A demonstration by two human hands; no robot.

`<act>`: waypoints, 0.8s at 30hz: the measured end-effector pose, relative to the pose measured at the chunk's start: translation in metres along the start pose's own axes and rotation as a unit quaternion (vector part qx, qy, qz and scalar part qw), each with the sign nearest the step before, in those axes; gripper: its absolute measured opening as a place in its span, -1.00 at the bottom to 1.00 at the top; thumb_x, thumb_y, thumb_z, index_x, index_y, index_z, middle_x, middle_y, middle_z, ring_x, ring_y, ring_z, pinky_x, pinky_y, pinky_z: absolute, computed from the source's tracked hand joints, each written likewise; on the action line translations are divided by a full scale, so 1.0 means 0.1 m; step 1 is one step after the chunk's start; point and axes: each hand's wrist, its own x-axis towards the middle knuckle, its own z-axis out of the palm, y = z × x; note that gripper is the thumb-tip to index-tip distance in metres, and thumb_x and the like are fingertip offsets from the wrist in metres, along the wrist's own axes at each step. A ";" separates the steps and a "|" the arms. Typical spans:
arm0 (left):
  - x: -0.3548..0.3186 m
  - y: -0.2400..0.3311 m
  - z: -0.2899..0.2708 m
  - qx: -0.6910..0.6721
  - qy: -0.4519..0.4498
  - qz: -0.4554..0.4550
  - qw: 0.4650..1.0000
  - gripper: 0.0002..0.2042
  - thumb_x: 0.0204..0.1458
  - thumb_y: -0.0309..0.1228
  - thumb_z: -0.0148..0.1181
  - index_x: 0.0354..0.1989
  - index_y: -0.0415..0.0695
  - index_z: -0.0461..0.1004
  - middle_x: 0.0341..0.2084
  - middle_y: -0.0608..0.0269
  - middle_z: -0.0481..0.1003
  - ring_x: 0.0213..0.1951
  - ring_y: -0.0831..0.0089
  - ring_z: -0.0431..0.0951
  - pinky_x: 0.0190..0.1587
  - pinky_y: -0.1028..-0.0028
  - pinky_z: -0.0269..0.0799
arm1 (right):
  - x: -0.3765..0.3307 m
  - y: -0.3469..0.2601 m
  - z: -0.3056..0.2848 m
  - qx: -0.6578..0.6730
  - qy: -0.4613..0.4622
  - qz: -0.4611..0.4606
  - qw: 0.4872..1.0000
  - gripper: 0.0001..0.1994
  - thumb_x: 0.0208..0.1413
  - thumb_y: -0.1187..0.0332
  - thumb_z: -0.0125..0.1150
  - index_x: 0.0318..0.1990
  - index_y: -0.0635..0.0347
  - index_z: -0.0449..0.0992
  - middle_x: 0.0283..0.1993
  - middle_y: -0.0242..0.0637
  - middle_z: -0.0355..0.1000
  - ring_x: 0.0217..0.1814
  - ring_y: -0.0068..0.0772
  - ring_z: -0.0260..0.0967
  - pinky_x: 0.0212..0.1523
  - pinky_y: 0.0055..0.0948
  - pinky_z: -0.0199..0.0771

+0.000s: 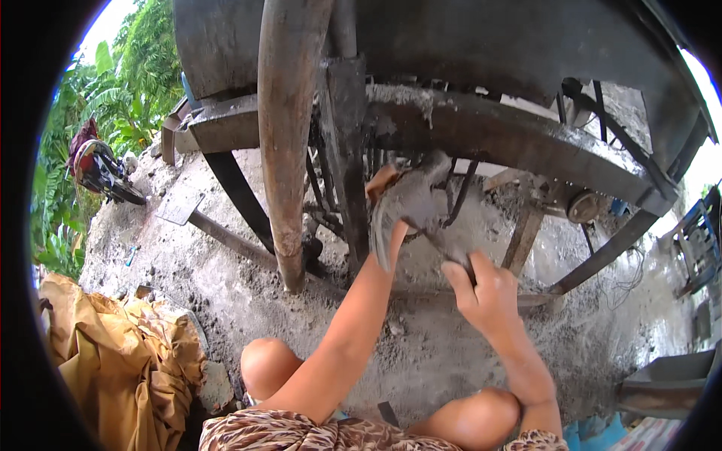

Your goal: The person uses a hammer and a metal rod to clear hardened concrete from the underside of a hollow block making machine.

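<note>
Fingers [460, 284] of our right hand [490, 293] wrap the handle [445, 246] of a blurred tool [412, 201], which lies ahead and leftward of them, its long axis slanting up-left. Our left hand [382, 183], mostly hidden, is nearer the tool's far end; we cannot tell its grip. Above, a dark beam [496, 131] crosses.

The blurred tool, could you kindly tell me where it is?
The tool is at centre in the head view, in the right hand, below the dark beam.
</note>
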 end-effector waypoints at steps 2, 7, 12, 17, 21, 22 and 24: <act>-0.02 -0.09 0.04 0.005 0.017 0.016 1.000 -0.86 -0.06 -0.47 0.06 -0.32 -0.21 0.40 -0.40 0.19 0.41 -0.34 0.37 0.40 -0.24 0.47 0.31 | -0.06 0.01 -0.01 0.094 0.031 0.003 0.995 -0.67 -0.06 0.17 0.22 -0.59 0.18 0.26 -0.83 -0.20 0.22 -0.79 -0.11 0.24 -0.81 -0.36 0.18; -0.03 -0.09 0.01 -0.570 -0.031 -0.174 0.802 -0.83 -0.05 -0.46 0.05 -0.28 -0.24 0.40 -0.38 0.19 0.43 -0.34 0.38 0.44 -0.23 0.48 0.35 | -0.09 0.03 0.01 0.068 0.025 -0.011 0.997 -0.65 -0.05 0.17 0.21 -0.61 0.18 0.24 -0.81 -0.19 0.24 -0.79 -0.12 0.25 -0.81 -0.36 0.17; 0.09 -0.05 0.14 0.013 0.094 0.028 0.995 -0.59 -0.19 -0.43 0.26 -0.79 -0.13 0.07 -0.82 0.32 -0.01 -0.70 0.57 -0.01 -0.65 0.44 -0.06 | -0.14 0.07 0.08 0.024 -0.008 0.035 0.999 -0.63 -0.06 0.12 0.22 -0.60 0.17 0.25 -0.79 -0.19 0.25 -0.77 -0.12 0.26 -0.79 -0.36 0.18; -0.11 -0.27 0.21 0.045 -0.070 0.098 0.992 -0.56 -0.25 -0.31 0.32 -0.80 -0.14 0.09 -0.85 0.24 0.09 -0.75 0.40 0.07 -0.66 0.39 -0.04 | -0.41 0.17 -0.08 0.062 -0.013 0.057 0.996 -0.64 -0.04 0.08 0.20 -0.55 0.19 0.30 -0.77 -0.16 0.25 -0.74 -0.08 0.27 -0.75 -0.35 0.20; -0.29 -0.45 0.11 0.056 -0.234 0.188 0.952 -0.63 -0.27 -0.34 0.26 -0.82 -0.08 0.12 -0.85 0.23 0.13 -0.70 0.24 0.20 -0.57 0.30 0.06 | -0.59 0.27 -0.26 0.090 -0.039 0.126 0.987 -0.62 -0.01 0.05 0.15 -0.53 0.21 0.32 -0.76 -0.15 0.25 -0.71 -0.06 0.27 -0.70 -0.35 0.21; -0.32 -0.43 0.10 0.055 -0.225 0.199 0.952 -0.65 -0.27 -0.36 0.23 -0.83 -0.06 0.11 -0.85 0.24 0.12 -0.69 0.25 0.20 -0.54 0.30 0.08 | -0.62 0.28 -0.30 0.097 -0.050 0.161 0.981 -0.62 0.00 0.04 0.14 -0.54 0.21 0.33 -0.76 -0.15 0.24 -0.71 -0.05 0.26 -0.70 -0.36 0.20; -0.34 -0.29 0.07 0.041 -0.267 0.206 0.941 -0.67 -0.27 -0.40 0.18 -0.83 -0.05 0.10 -0.85 0.25 0.11 -0.70 0.28 0.16 -0.54 0.31 0.07 | -0.68 0.32 -0.38 0.113 -0.042 0.164 0.979 -0.61 0.01 0.04 0.13 -0.54 0.22 0.33 -0.77 -0.16 0.23 -0.73 -0.09 0.24 -0.70 -0.38 0.18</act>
